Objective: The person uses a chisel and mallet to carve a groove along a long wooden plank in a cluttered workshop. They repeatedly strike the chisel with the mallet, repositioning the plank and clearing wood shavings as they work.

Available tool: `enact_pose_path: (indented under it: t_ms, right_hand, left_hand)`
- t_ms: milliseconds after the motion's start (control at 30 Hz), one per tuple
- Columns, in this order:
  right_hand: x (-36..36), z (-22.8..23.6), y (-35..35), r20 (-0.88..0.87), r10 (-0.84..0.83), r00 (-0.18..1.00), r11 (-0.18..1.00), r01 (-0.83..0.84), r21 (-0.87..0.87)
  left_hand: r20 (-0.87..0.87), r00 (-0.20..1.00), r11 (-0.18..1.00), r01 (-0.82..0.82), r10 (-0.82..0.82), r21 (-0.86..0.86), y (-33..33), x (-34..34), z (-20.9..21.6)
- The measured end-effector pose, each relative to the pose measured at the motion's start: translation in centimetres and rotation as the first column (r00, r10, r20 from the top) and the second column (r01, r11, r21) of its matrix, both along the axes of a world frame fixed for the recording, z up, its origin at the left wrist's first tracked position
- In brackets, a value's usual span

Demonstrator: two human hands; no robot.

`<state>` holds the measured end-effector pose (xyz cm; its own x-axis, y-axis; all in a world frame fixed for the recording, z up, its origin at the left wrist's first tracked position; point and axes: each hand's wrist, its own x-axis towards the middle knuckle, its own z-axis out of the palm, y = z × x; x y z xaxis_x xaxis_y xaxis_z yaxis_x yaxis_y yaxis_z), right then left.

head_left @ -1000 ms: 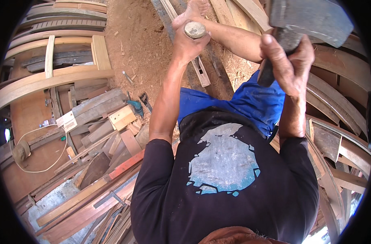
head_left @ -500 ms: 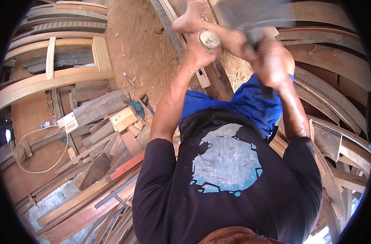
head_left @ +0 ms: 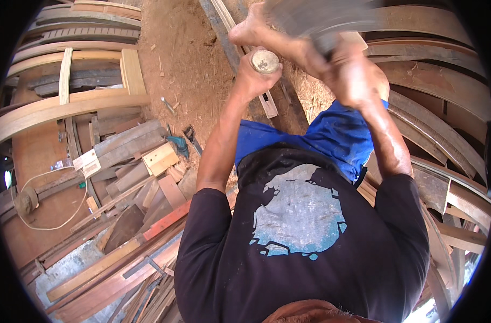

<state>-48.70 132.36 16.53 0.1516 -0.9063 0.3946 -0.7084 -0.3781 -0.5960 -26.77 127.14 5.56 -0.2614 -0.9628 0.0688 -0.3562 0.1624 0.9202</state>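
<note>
The left hand [head_left: 256, 75] is clenched tight around a round wooden chisel handle [head_left: 265, 61], whose pale butt end faces the camera just above the fist; the blade below it is hidden by the hand. The right hand [head_left: 349, 72] is closed around the shaft of a heavy striking tool whose grey head [head_left: 321, 19] shows only as a motion blur just right of and above the chisel handle, so whether it is a mallet or the back of an axe cannot be told. The blur lies near the butt but contact cannot be made out. The chisel stands over a long dark plank [head_left: 288, 102] that runs from the top of the frame down under the person's blue shorts [head_left: 315, 140], and a bare foot [head_left: 251, 29] rests on that plank just beyond the chisel handle. As a judgement, the chopping is in mid-course: the cut itself is covered by the fist, so how deep it goes, and how much remains, cannot be read. Left of the chisel handle lies sawdust-strewn earth [head_left: 186, 59], with a small teal tool [head_left: 178, 145] at its lower edge, then a heap of short offcuts [head_left: 132, 161] and, farther left, curved bent-wood frames [head_left: 68, 102]. Right of it, more curved timbers [head_left: 444, 107] are stacked.
</note>
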Motion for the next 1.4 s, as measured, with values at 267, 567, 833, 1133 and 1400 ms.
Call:
enact_pose_path:
  t_ms: [267,567,833,1133,1400]
  right_hand:
    - [1.0,-0.3,1.5,0.242,0.304,0.922,0.935,-0.337,0.111]
    - [-1.2,3.4,4.1,0.528,0.089,0.845,0.994,-0.045,-0.095]
    - [-2.5,4.9,4.0,0.746,0.067,0.663,0.954,0.177,-0.242]
    - [-3.0,-3.5,0.0,-0.077,0.162,0.984,0.985,-0.156,0.077]
    - [-0.3,4.4,-0.7,0.610,0.016,0.793,0.979,0.111,-0.170]
  left_hand:
    - [-0.115,0.993,0.999,0.008,-0.011,-0.032,0.6,0.9,-5.4]
    - [-0.025,0.998,0.973,-0.061,0.056,-0.222,-2.3,-0.8,1.3]
    - [0.003,0.999,0.989,-0.043,0.044,-0.140,-1.4,-1.9,1.7]
    - [0.121,0.991,0.986,0.069,-0.051,-0.151,-0.6,-3.7,1.3]
    - [0.006,0.999,0.997,0.042,-0.042,-0.058,0.0,-2.1,0.0]
